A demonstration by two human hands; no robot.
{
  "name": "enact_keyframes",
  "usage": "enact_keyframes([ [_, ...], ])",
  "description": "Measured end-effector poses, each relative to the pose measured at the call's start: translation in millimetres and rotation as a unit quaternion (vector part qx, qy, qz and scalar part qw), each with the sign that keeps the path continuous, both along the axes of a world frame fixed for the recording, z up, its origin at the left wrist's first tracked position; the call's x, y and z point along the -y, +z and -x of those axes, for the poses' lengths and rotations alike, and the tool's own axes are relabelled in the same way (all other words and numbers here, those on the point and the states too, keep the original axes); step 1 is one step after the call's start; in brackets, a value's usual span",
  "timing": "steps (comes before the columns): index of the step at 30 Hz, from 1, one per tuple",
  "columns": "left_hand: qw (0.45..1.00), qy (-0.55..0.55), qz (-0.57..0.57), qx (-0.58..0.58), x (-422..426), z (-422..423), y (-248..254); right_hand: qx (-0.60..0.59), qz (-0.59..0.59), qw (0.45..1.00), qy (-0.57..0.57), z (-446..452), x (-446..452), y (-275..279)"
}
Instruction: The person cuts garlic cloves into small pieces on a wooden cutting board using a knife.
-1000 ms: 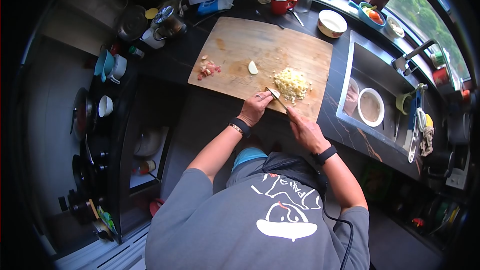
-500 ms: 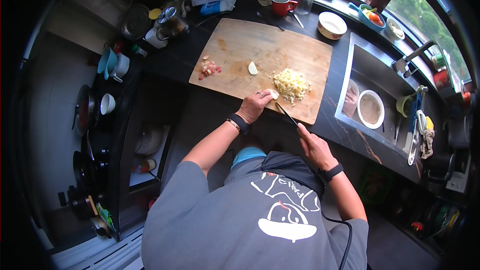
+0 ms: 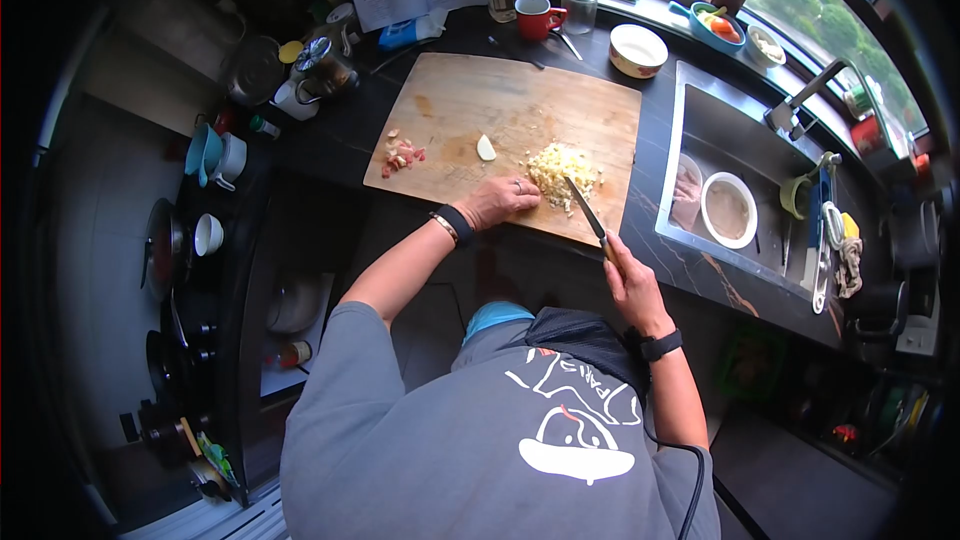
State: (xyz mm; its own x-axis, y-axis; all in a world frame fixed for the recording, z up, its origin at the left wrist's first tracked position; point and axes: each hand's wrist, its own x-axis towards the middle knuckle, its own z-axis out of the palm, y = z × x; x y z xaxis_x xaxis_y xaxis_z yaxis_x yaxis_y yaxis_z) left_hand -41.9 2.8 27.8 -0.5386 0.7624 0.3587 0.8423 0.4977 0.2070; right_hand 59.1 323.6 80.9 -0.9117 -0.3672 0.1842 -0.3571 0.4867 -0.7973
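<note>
My right hand (image 3: 632, 285) is wrapped round the handle of a kitchen knife (image 3: 588, 208). Its blade points away from me, with the tip at the right part of a pile of chopped pale-yellow bits (image 3: 560, 168). At the front of the wooden cutting board (image 3: 480, 90), my left hand (image 3: 500, 200) rests with fingers curled, just left of the pile. Whatever those fingers may hold is hidden. A white wedge-shaped piece (image 3: 486, 148) lies behind the left hand. Small pink pieces (image 3: 402, 155) sit at the board's left side.
Right of the board is a sink (image 3: 715, 105) with a white bowl (image 3: 729, 210) in it. Behind the board stand a red mug (image 3: 535, 20), a glass jar (image 3: 578, 10) and a patterned bowl (image 3: 638, 50). A glass pot (image 3: 325, 70) is at the back left.
The knife has moved away from me, its tip now at the pile. My left fingers have curled further, and the pale piece they pinched no longer shows. The whole view has shifted slightly.
</note>
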Motion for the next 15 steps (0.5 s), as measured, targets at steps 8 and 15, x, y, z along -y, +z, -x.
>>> enact_keyframes([
  [8, 0.954, 0.274, -0.12, 0.007, -39.0, -36.8, -7.1, 0.01, -0.024, 0.999, 0.019, 8.2, 17.7, -11.6],
  [15, 0.873, 0.451, -0.182, 0.022, -57.2, -49.6, -13.8, -0.024, -0.076, 0.995, 0.052, 17.8, 38.1, -24.7],
])
